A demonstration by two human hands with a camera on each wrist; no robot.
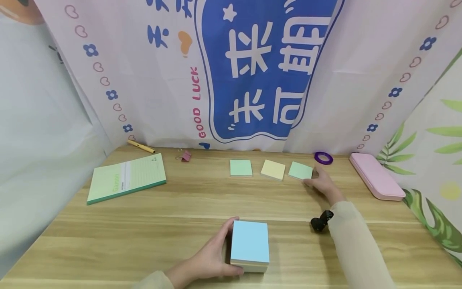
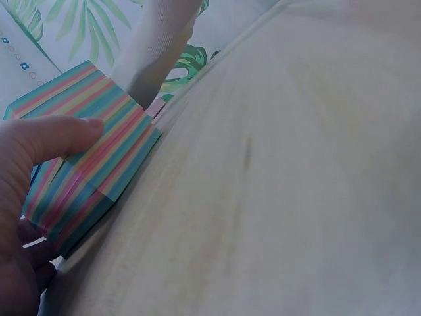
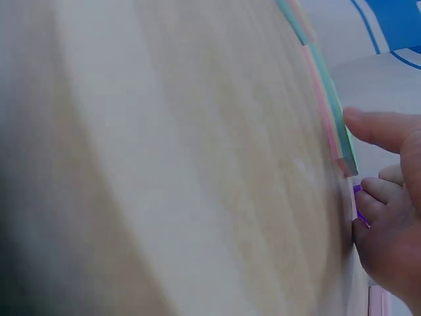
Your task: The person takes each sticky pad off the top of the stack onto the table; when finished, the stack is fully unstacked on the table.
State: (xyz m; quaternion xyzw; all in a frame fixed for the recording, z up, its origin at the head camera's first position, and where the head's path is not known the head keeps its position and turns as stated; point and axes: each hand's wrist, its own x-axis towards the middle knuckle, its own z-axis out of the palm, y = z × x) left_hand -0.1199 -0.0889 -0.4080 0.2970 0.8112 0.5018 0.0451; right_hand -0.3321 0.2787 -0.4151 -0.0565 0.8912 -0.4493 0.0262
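Observation:
My left hand [image 1: 209, 257] grips a thick block of sticky notes [image 1: 250, 241] from its left side, thumb at the near side and fingers toward the far side. The block has a light blue top; its striped sides [image 2: 108, 155] show in the left wrist view. My right hand [image 1: 323, 185] is at the right end of a row of thin pads, thumb and fingers around the right corner of a green sticky note pad [image 1: 300, 170]. In the right wrist view, the thumb meets that pad's edge [image 3: 331, 112]. A yellow pad [image 1: 273, 169] and another green pad [image 1: 241, 167] lie left of it.
A purple tape roll [image 1: 323, 158] lies just beyond my right hand, and a pink case [image 1: 377, 176] sits farther right. At the left are a green notebook [image 1: 127, 178], a yellow pen [image 1: 141, 146] and a pink binder clip [image 1: 185, 156]. A printed curtain [image 1: 166, 100] borders the table's back.

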